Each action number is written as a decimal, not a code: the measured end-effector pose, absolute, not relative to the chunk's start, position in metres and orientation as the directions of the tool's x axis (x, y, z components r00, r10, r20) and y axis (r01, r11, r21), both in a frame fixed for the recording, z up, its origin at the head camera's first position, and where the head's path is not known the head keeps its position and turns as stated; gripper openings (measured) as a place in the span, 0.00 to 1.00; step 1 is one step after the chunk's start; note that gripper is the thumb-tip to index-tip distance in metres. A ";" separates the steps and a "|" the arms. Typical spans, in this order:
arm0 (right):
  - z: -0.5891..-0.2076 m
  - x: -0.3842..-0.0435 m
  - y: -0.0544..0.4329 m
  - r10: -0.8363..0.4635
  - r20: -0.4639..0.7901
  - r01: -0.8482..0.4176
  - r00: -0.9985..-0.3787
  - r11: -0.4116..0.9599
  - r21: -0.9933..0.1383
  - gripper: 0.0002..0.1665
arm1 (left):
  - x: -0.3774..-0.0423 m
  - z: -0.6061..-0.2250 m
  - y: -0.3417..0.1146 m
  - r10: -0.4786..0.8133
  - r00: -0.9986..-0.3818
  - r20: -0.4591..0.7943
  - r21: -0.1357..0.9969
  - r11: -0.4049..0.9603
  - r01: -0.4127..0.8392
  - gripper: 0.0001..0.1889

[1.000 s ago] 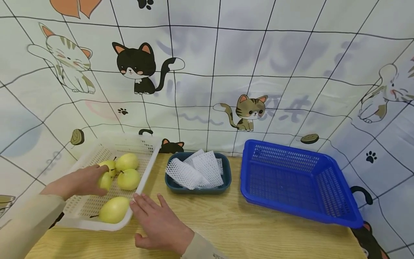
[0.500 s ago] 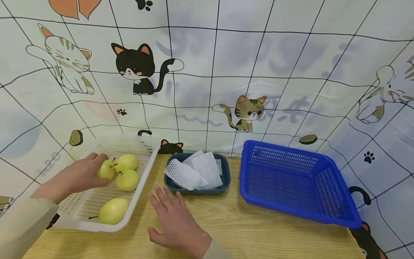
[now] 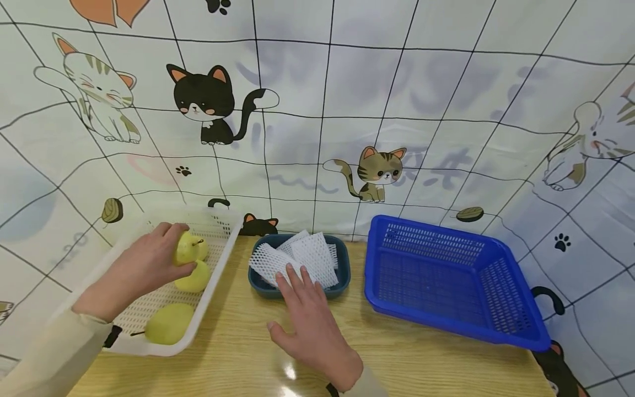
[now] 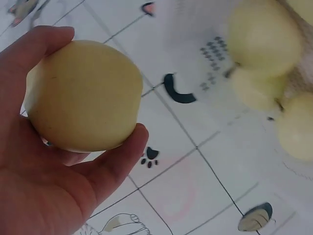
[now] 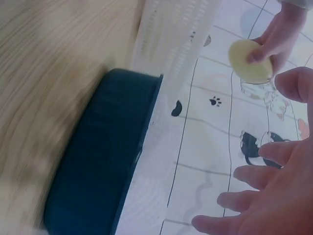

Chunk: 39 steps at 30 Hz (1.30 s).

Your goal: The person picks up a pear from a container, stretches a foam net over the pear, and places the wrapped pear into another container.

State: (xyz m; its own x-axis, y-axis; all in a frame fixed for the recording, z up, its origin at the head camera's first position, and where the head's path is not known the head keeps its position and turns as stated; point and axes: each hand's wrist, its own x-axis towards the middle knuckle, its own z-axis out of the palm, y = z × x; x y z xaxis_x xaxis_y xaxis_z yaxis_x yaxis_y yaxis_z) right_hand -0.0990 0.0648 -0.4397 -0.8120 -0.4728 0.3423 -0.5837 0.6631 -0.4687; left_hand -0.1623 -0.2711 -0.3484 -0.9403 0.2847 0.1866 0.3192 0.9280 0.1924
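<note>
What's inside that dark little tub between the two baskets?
White mesh pieces lie piled in the dark tub. Anything beneath them is hidden, and fingers of the right hand cover part of the near side.

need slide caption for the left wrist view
The left hand holds a round pale-yellow pear before a white, black-gridded backdrop, with other pale-yellow pears blurred at right.

Pears (image 3: 170,324) in basket (image 3: 218,273) beside tray (image 3: 265,289)

The left hand (image 3: 154,256) holds a round, pale yellow pear (image 3: 187,251), stem pointing right. White foam nets (image 3: 315,255) overlap in a dark tub (image 3: 265,290), near the right hand (image 3: 318,331).
</note>
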 end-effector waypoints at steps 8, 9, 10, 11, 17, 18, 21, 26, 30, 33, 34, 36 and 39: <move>-0.444 -0.103 0.090 -0.349 0.397 -0.517 -0.849 0.707 -0.483 0.44 | -0.149 -0.332 -0.235 0.257 -0.938 0.235 0.361 0.873 0.329 0.45; -0.444 -0.104 0.094 -0.330 0.398 -0.502 -0.856 0.716 -0.485 0.44 | -0.147 -0.331 -0.229 0.255 -0.938 0.235 0.386 0.861 0.330 0.46; -0.446 -0.104 0.098 -0.310 0.398 -0.486 -0.863 0.725 -0.489 0.44 | -0.145 -0.331 -0.223 0.253 -0.938 0.237 0.408 0.850 0.333 0.47; -0.447 -0.105 0.102 -0.293 0.398 -0.472 -0.869 0.733 -0.490 0.43 | -0.143 -0.331 -0.217 0.250 -0.937 0.243 0.430 0.839 0.335 0.46; -0.456 -0.108 0.121 -0.247 0.429 -0.445 -0.869 0.768 -0.460 0.40 | -0.127 -0.358 -0.173 0.232 -0.903 0.362 0.495 0.772 0.397 0.40; -0.457 -0.108 0.123 -0.245 0.443 -0.450 -0.862 0.771 -0.450 0.40 | -0.125 -0.366 -0.165 0.229 -0.889 0.396 0.500 0.758 0.418 0.39; -0.461 -0.108 0.128 -0.261 0.473 -0.479 -0.842 0.765 -0.431 0.39 | -0.118 -0.393 -0.144 0.216 -0.848 0.484 0.511 0.717 0.474 0.39; -0.465 -0.107 0.135 -0.307 0.479 -0.528 -0.822 0.726 -0.440 0.39 | -0.111 -0.429 -0.123 0.207 -0.828 0.521 0.553 0.657 0.513 0.39; -0.470 -0.105 0.143 -0.364 0.484 -0.576 -0.796 0.702 -0.419 0.40 | -0.106 -0.446 -0.114 0.234 -0.859 0.455 0.600 0.632 0.490 0.40; -0.474 -0.102 0.149 -0.406 0.477 -0.606 -0.779 0.682 -0.409 0.42 | -0.102 -0.457 -0.111 0.262 -0.895 0.362 0.640 0.628 0.442 0.40; -0.475 -0.101 0.151 -0.418 0.469 -0.611 -0.778 0.677 -0.411 0.42 | -0.101 -0.461 -0.111 0.270 -0.904 0.331 0.653 0.626 0.426 0.40; -0.477 -0.098 0.156 -0.435 0.441 -0.609 -0.785 0.670 -0.425 0.43 | -0.101 -0.467 -0.110 0.291 -0.915 0.281 0.665 0.628 0.404 0.40; -0.479 -0.094 0.161 -0.446 0.371 -0.578 -0.815 0.668 -0.468 0.47 | -0.101 -0.476 -0.107 0.341 -0.913 0.226 0.669 0.627 0.400 0.39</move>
State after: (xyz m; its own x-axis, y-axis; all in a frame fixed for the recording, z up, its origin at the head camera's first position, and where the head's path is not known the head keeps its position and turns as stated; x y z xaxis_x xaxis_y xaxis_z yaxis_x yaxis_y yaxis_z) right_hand -0.0937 0.1611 -0.4787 -0.8148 -0.4459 0.3705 -0.5784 0.6680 -0.4682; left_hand -0.1007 -0.1068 -0.4764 -0.9125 0.3409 0.2261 0.3998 0.6267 0.6689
